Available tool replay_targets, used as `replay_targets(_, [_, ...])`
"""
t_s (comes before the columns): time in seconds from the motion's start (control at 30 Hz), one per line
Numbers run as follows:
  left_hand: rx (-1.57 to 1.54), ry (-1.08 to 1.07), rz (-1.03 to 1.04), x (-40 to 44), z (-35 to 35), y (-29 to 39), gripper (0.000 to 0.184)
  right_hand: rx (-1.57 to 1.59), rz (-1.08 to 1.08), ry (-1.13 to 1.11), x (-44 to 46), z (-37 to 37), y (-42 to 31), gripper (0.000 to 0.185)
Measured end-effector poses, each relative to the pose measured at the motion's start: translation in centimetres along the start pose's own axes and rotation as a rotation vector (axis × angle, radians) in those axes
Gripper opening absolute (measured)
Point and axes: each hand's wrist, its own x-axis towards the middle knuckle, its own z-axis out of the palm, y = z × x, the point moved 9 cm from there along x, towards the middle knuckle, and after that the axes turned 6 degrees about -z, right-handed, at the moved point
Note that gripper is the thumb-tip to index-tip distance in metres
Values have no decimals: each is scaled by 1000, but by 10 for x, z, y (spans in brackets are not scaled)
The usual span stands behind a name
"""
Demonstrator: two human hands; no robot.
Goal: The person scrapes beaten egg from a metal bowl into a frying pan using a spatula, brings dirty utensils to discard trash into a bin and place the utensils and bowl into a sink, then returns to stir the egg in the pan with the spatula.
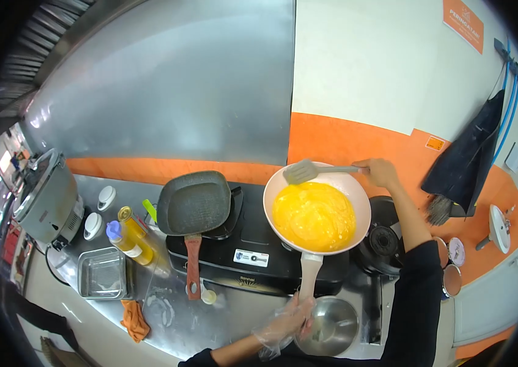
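1. Right in the middle of it: yellow, egg-like mixture (314, 217), pooled inside the pale pan (361, 208), over the right side of the black stove (234, 282). Hard to tell whether resting there or lifted a touch.
2. Already spread wide, yes; glossy and loose on top, so probably only partly cooked. Not yet firm, by that shine, and not yet out of the pan.
3. Up at the far rim, grey spatula (300, 173), gripped firmly in the right hand (382, 174); touching the mixture or just beside it, cannot tell.
4. Down below, left hand (292, 316) in clear plastic, closed round the pan handle (310, 274).
5. Just beside that, a metal bowl (335, 327); leftward, a square dark pan (194, 205), untouched.
6. Farther left, a yellow bottle (132, 246) and an orange cloth (135, 321).
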Motion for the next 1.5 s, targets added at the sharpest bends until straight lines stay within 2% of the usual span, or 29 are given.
replay_targets(0.03, [-3, 37, -65, -3, 1, 0, 32, 9, -7, 1, 17, 2, 4, 25])
replay_targets(0.17, [-7, 42, -68, -2, -2, 0, 33, 126, -202, -154, 73, 25, -12, 23])
replay_targets(0.23, [-176, -56, -234, -2, 5, -10, 47, 134, -283, -211, 92, 26, -30, 23])
replay_targets(0.3, [-237, -64, -239, -3, 3, -18, 48, 236, -379, -443, 100, 37, -56, 22])
replay_targets(0.33, [-264, -71, -247, -4, 4, -19, 49, 253, -369, -449, 106, 35, -65, 22])
replay_targets(0.47, [-143, -36, -259, -9, 8, -7, 49, 113, -473, -526, 108, 4, -134, 23])
replay_targets(0.53, [-216, -29, -225, -12, 10, -5, 46, -72, -621, -600, 96, -12, -184, 23])
replay_targets(0.6, [-321, -84, -217, -6, 7, -14, 45, -192, -685, -592, 80, -23, -231, 22])
replay_targets(0.67, [-426, -136, -202, -7, 15, -11, 43, -221, -760, -462, 59, -32, -267, 17])
replay_targets(0.7, [-240, -20, -178, -9, 14, -2, 42, -232, -782, -417, 45, -38, -285, 15])
replay_targets(0.73, [-54, 94, -149, -12, 11, 5, 41, -407, -857, -459, 20, -43, -304, 11])
replay_targets(0.77, [-55, 84, -147, -13, 12, 3, 41, -586, -929, -502, -3, -40, -315, 6])
replay_targets(0.8, [-85, 81, -128, -11, 10, 0, 40, -595, -927, -510, -18, -32, -315, 6])
replay_targets(0.87, [-122, 69, -100, -9, 8, -4, 39, -409, -1058, -87, -44, -44, -320, 3])
replay_targets(0.93, [-113, 33, -45, -7, 10, 0, 38, -468, -1042, -49, -58, -45, -305, 7])
replay_targets(1.0, [-81, 49, -1, -5, 8, 3, 38, -699, -910, -161, -75, -74, -281, 8])
replay_targets(1.07, [-48, 70, 38, -2, 5, 0, 38, -798, -711, -193, -75, -85, -247, 8])
replay_targets(1.13, [-80, 88, 33, 2, 0, -5, 38, -862, -626, -36, -80, -115, -225, 8])
replay_targets(1.17, [-80, 82, 40, 2, 0, -3, 38, -872, -625, -34, -85, -125, -221, 8])
replay_targets(1.23, [-114, 85, 47, 1, 1, 1, 38, -833, -207, -174, -86, -150, -180, 12])
replay_targets(1.27, [-115, 78, 51, 0, 3, 2, 38, -841, -205, -173, -92, -159, -175, 12])
replay_targets(1.33, [-166, 116, 72, 0, 1, 3, 35, -530, -76, -262, -103, -170, -154, 16])
replay_targets(1.5, [-167, 66, 105, 4, 1, 2, 38, -381, -58, -432, -115, -163, -144, 20])
